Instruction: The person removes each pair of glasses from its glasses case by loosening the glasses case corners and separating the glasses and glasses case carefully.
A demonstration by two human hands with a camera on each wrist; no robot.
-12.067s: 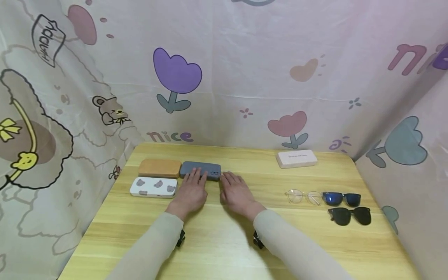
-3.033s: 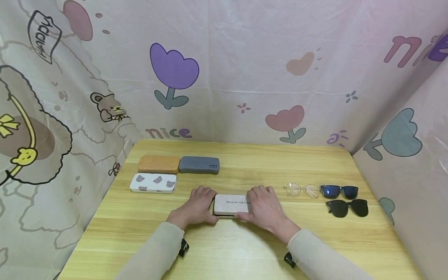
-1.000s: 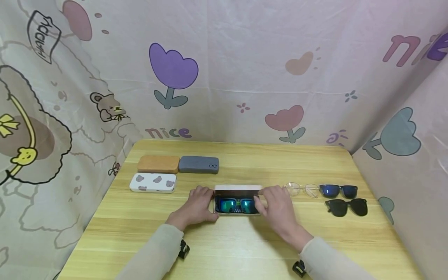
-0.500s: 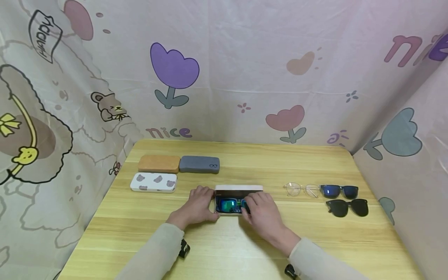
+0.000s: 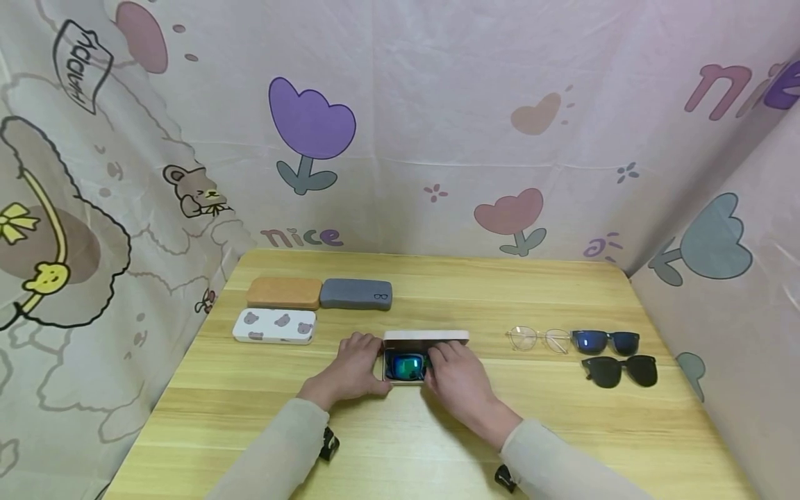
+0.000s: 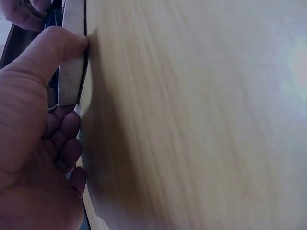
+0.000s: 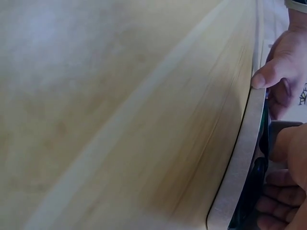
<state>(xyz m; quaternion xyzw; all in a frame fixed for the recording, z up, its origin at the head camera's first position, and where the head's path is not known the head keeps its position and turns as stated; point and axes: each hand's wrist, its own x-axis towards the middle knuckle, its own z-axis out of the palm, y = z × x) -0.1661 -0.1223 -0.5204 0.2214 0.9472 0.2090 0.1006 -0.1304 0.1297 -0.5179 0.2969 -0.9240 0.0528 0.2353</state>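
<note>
Left hand (image 5: 350,364) grips the open case (image 5: 425,338) steady; right hand (image 5: 455,371) fingers curl on the mirrored sunglasses (image 5: 405,365) inside, so I'd lift gently.

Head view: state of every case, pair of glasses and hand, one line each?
white case: open, lid up
mirrored sunglasses: inside it
left hand: grips its left end
right hand: on the sunglasses
orange case, grey case, bear-print case: closed
clear glasses, blue sunglasses, black sunglasses: folded, uncased
</note>
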